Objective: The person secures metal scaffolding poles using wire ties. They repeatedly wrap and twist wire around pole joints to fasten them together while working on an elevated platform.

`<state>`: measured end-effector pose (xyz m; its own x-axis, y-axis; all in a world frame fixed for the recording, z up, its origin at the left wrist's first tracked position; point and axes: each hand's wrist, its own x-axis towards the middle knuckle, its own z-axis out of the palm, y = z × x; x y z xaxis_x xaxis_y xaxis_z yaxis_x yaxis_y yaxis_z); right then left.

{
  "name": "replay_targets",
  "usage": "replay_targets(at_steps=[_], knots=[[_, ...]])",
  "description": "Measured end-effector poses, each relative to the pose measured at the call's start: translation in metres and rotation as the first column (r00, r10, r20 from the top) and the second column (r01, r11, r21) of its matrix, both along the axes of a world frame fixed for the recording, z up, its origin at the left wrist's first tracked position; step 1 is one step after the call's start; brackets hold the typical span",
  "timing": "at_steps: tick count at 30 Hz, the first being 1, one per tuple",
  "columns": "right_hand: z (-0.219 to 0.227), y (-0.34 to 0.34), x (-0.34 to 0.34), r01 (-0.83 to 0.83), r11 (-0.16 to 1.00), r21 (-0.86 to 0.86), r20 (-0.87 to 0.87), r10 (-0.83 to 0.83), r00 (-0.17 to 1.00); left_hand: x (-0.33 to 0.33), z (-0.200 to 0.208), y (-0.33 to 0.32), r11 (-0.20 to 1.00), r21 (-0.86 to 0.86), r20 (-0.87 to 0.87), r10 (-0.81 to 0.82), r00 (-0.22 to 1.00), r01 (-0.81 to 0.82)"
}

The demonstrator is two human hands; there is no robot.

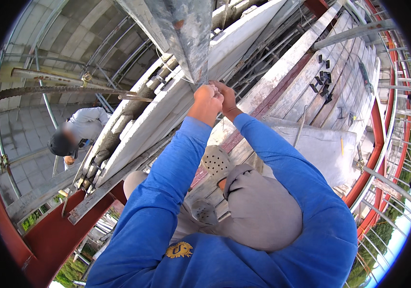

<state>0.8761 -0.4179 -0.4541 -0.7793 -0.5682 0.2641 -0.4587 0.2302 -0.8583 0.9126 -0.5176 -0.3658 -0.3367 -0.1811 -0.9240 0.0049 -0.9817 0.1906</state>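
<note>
My left hand (207, 102) and my right hand (228, 99) are close together, both closed with fingertips pinched. They meet at the lower end of a grey metal channel (186, 38) that comes down from above. A thin wire (191, 81) runs across the channel's tip into my fingers. The wire's ends are hidden in the grip. Just beyond and to the left of my hands runs a long whitish concrete slab edge (155, 117). I squat with one perforated shoe (216, 162) on the planks.
Several small black blocks (321, 79) lie on the wooden planks (291, 93) at the right. A pale sheet (320, 149) covers nearer planks. A person in a dark cap (62, 140) works lower left. Red steel beams (59, 235) and scaffold pipes (47, 105) surround the platform, with drops beyond.
</note>
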Motion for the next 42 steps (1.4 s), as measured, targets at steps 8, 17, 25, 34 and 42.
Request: replay_targets(at_steps=[8, 17, 25, 34, 42], knots=[[-0.041, 0.012, 0.01, 0.177, 0.888, -0.425, 0.681, 0.184, 0.709, -0.001, 0.005, 0.018, 0.971, -0.117, -0.039, -0.213, 0.976, 0.207], [0.037, 0.001, -0.008, -0.099, 0.963, 0.251, -0.313, 0.177, 0.933, 0.021, 0.034, -0.039, 0.451, -0.5, 0.224, -0.758, 0.613, 0.74], [0.036, -0.008, 0.007, 0.045, 0.971, 0.236, -0.315, 0.033, 0.948, 0.036, 0.056, -0.074, -0.309, -0.566, 0.783, -0.493, 0.38, 0.764], [0.061, -0.01, 0.007, 0.034, 0.954, 0.299, -0.451, 0.11, 0.886, 0.009, 0.073, -0.14, -0.9, -0.002, 0.944, 0.142, 0.296, 0.437], [0.045, -0.002, 0.007, 0.043, 0.988, 0.151, -0.372, 0.016, 0.928, -0.055, 0.045, -0.178, -0.959, 0.264, 0.951, 0.241, 0.191, -0.106]])
